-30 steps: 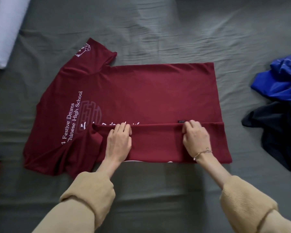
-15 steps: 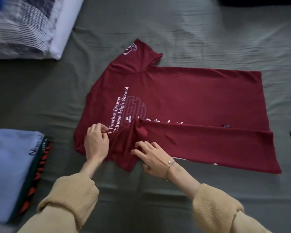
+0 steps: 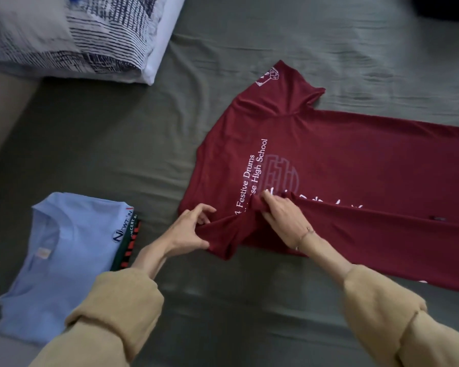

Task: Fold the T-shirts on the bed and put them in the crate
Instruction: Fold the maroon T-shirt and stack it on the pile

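Maroon T-shirt (image 3: 342,160) spread on grey-green bed sheet (image 3: 143,144), left hand (image 3: 188,230) pinching its near sleeve, right hand (image 3: 281,218) gripping the fold, folded light-blue shirt (image 3: 61,260) at left

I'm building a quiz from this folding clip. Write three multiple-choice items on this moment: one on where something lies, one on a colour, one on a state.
1. Where does the folded stack lie relative to the maroon T-shirt?
A. to its left
B. on top of it
C. to its right

2. What colour is the top shirt of the stack?
A. white
B. light blue
C. black

3. What is the left hand doing?
A. resting flat on the bed
B. hanging idle
C. pinching the maroon sleeve

Answers:
1. A, the stack sits left of the maroon shirt, apart from it.
2. B, its top layer is pale blue.
3. C, its thumb and fingers grip the sleeve fabric, while the right hand holds the fold beside it.
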The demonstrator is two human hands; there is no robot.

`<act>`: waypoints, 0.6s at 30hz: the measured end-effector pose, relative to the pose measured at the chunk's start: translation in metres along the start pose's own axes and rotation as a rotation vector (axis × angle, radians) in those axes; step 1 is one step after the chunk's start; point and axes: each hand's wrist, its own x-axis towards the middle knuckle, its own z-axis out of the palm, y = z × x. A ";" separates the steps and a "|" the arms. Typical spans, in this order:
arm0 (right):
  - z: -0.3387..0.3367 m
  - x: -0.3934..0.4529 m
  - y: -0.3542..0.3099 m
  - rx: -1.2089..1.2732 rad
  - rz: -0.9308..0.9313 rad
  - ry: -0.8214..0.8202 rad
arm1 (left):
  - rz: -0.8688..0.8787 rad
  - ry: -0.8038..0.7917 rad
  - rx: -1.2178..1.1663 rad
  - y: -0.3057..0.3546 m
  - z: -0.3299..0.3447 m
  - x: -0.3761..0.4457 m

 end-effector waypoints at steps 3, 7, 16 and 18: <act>-0.012 0.036 -0.004 0.103 0.120 0.048 | -0.004 -0.056 -0.036 -0.003 -0.009 0.006; -0.024 0.077 -0.002 0.119 0.249 0.115 | -0.030 -0.137 -0.035 -0.003 -0.022 0.011; -0.029 0.112 0.008 0.184 0.375 -0.104 | -0.096 0.211 -0.260 -0.021 -0.028 0.037; -0.030 0.116 0.012 0.230 0.371 0.027 | -0.062 0.234 -0.158 -0.022 -0.028 0.039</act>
